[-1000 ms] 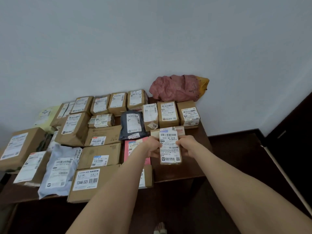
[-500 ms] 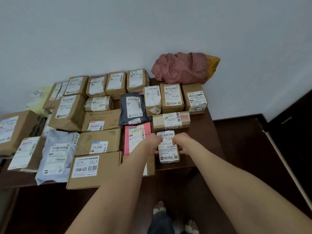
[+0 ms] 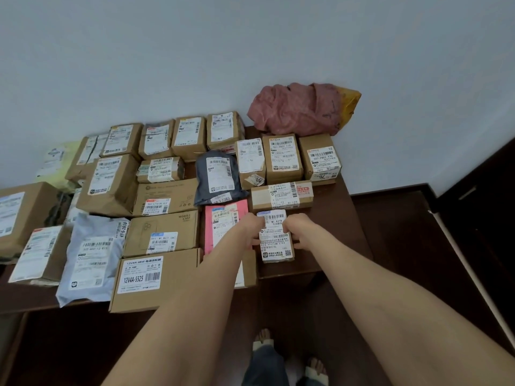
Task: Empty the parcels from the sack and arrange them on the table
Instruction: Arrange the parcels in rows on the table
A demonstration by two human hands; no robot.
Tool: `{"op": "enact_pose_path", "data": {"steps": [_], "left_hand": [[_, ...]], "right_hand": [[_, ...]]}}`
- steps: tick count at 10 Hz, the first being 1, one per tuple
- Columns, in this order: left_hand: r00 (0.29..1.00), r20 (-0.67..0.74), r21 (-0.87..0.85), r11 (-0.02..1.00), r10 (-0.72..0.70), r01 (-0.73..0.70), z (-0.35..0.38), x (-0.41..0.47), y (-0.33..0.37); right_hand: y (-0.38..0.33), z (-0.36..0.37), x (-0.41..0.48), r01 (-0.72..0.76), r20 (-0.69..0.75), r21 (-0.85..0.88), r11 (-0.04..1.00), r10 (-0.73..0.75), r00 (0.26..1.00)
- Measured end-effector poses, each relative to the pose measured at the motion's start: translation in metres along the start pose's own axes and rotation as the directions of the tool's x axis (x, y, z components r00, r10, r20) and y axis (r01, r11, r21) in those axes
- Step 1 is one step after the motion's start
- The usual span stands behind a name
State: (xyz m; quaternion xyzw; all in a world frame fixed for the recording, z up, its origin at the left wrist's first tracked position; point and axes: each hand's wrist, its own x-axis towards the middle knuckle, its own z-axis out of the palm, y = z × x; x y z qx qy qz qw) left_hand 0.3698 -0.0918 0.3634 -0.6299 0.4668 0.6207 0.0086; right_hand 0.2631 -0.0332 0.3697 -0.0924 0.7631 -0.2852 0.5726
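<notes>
Currently both hands are gripping a small brown cardboard parcel with a white label (image 3: 276,236): left hand (image 3: 254,229) and right hand (image 3: 298,229) each closing their grip on one side. It is sitting on the dark wooden bench (image 3: 345,218), near its front edge, just beside a pink mailer (image 3: 223,224); the crumpled pink sack (image 3: 295,108) is lying at the back by the wall.

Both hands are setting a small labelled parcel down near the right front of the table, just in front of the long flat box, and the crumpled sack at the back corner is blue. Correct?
Not quite: the sack is pinkish red, not blue, as the head view shows. The rest holds: left hand and right hand grip the small parcel on the table, in front of the long flat box.
</notes>
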Motion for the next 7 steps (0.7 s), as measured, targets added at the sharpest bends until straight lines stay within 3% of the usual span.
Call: {"op": "enact_pose_path", "data": {"steps": [5, 7], "left_hand": [[0.999, 0.036, 0.036, 0.999, 0.031, -0.032, -0.005, -0.004, 0.001], [0.998, 0.003, 0.108, 0.992, 0.07, -0.07, -0.009, -0.005, 0.013]], "right_hand": [[-0.003, 0.005, -0.003, 0.008, -0.037, -0.038, 0.999, -0.009, 0.999], [-0.008, 0.005, 0.001, 0.095, -0.123, -0.053, 0.994, -0.101, 0.987]]}}
